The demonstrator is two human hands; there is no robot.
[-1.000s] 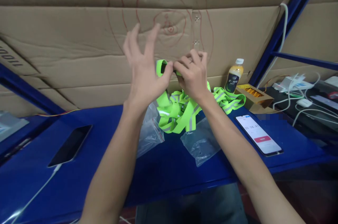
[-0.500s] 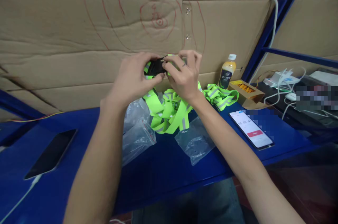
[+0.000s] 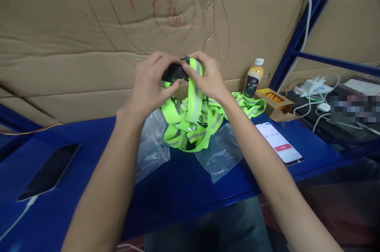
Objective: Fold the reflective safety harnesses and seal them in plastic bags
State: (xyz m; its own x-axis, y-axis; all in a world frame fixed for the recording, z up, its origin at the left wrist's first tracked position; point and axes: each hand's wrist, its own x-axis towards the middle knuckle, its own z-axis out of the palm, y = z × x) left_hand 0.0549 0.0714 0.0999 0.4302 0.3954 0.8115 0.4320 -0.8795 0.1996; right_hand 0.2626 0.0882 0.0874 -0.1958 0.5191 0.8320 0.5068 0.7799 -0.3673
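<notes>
So the neon yellow-green strap (image 3: 194, 103), the one with the grey stripe, is up off the blue table (image 3: 190, 188) at its top end, with the rest heaped loosely right under both hands. The left hand (image 3: 150, 84) is curled around a black piece (image 3: 174, 73) on the strap, fingers over the top and thumb below, so a narrow grip. The right hand (image 3: 209, 76) has the strap pinched, thumb in front with its tip right at the black piece, and the other fingers mostly hidden behind the strap. Container-wise: there's a clear bag (image 3: 152, 153) with a red line near its edge just left of the heap, and another clear bag (image 3: 221, 153) lying to the right, partly under the heap; honestly can't tell if either has anything in it. Further back there's a bottle (image 3: 251, 85), standing up with its white cap on, yellowish stuff inside and a dark label around it. Right beside that sits an open cardboard box (image 3: 282, 106) with orange stuff (image 3: 271, 95) showing through the top, too small to make out. Lit phone (image 3: 280, 144) in front of the box, dark phone (image 3: 50, 171) way over left on a white cable (image 3: 18, 218).
</notes>
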